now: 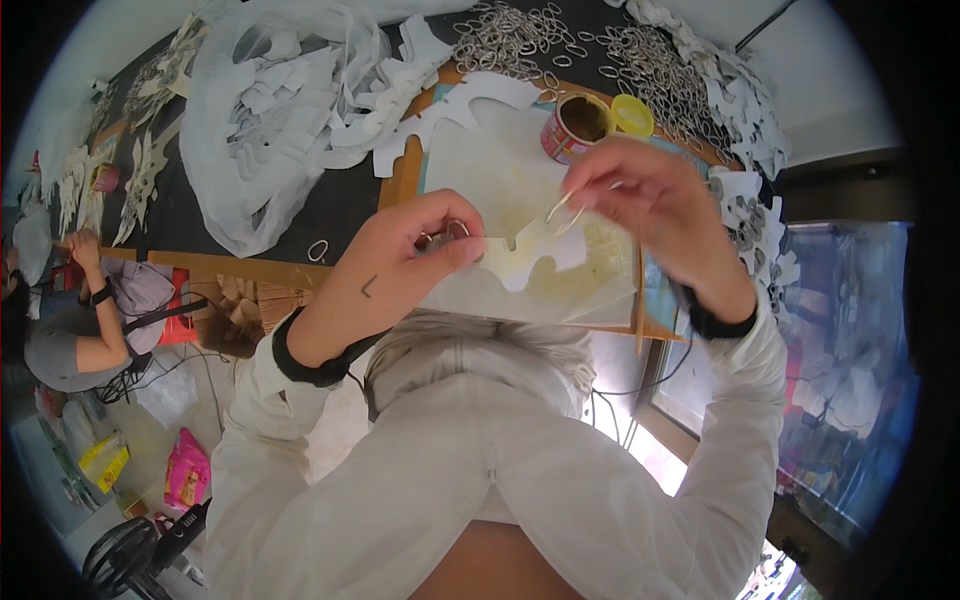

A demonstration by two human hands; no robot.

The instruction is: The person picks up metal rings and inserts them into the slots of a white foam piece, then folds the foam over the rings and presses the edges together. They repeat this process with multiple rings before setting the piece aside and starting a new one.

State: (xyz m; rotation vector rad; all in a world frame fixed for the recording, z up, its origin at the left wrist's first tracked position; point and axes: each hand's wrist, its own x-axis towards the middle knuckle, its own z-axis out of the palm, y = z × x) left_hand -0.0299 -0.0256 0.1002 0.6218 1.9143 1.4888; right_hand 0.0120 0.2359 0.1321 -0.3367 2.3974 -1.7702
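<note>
My left hand (400, 255) is closed at the left of the work sheet, thumb and forefinger pinching the edge of a white cut-out piece (515, 262) with a notch in it. Metal rings (457, 229) show among its curled fingers. Above the piece's right side, my right hand (650, 205) pinches an oval metal ring (562, 208), slightly blurred. Beneath both hands lies a pale sheet (470, 155) with yellowish stains. Just beyond the right hand stands an open can (582, 122) of brown stuff, its yellow lid (632, 115) beside it.
Piles of oval metal rings (510, 40) spread across the far side of the dark table. A clear plastic bag (240, 190) of white cut pieces lies at the far left. One loose ring (318, 250) rests near the front edge. Another person's arm (95, 270) shows at the left.
</note>
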